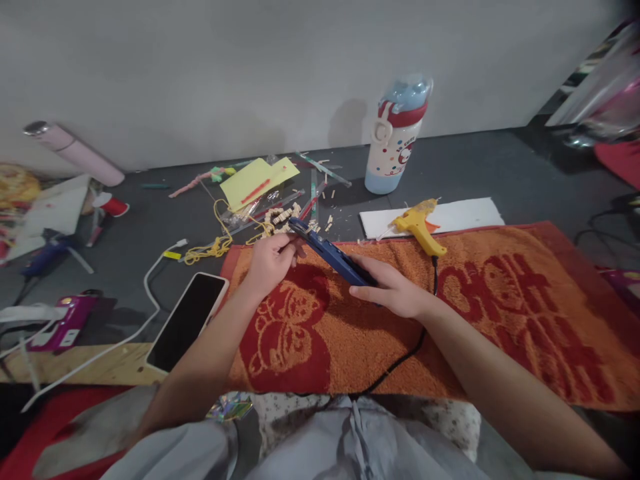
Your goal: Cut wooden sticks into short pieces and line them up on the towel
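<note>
Right hand: I have the right hand [390, 287] wrapped around the near end of a long, narrow, dark-blue object [333, 260], thumb along its side.
Left hand: the left hand [273, 260] is at the object's far end, fingers curled together; I cannot tell whether they grasp it or something small.
Blue object: I see it slanting between both hands, above an orange terry towel with red patterns [370, 347].
Beyond the left hand: small beige pieces [285, 215] lie on the dark tabletop [475, 167], near tangled yellow string [210, 250] and bright yellow paper [253, 183].
Glue gun: a yellow plastic glue gun [419, 223] lies partly on a flat white board [470, 212], its handle reaching over the towel.
Bottle: a white-and-blue bottle with a red collar [397, 137] stands behind the board.
Phone: a dark-screened phone with a pale edge [189, 321] lies beside my left forearm.
</note>
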{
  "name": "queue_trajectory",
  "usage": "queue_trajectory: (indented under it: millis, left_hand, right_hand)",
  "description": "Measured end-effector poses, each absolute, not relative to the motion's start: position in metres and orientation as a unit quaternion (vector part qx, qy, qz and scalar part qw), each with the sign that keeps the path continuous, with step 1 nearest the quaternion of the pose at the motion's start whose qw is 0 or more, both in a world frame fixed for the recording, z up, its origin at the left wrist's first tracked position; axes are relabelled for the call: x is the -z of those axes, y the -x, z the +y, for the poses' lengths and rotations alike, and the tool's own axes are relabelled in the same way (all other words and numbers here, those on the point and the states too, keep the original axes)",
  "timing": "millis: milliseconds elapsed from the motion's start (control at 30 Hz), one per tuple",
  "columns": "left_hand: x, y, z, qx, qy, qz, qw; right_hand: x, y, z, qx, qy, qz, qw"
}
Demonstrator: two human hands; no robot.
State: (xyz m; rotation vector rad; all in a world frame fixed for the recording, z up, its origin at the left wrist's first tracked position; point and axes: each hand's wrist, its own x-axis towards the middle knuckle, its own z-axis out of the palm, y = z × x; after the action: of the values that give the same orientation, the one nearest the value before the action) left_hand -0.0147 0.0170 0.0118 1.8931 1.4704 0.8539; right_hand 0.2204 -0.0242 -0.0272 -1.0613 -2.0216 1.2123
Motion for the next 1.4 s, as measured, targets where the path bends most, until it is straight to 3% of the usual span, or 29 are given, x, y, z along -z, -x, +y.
queue_trajectory:
  millis: [500, 900, 1400]
  left_hand:
    - [-0.012, 0.013, 0.016, -0.316, -0.711, 0.574, 0.255]
    - [-0.001, 0.021, 0.022, -0.315, -0.703, 0.534, 0.348]
    - [-0.014, 0.013, 0.014, -0.286, -0.746, 0.57, 0.193]
  right_hand:
    - [0.026, -0.214, -0.027, -0.467, 0.407, -0.733, 0.28]
    - [0.026, -0.22, -0.025, -0.466, 0.392, -0.741, 0.281]
    - [0.023, -0.214, -0.027, -0.483, 0.408, -0.72, 0.287]
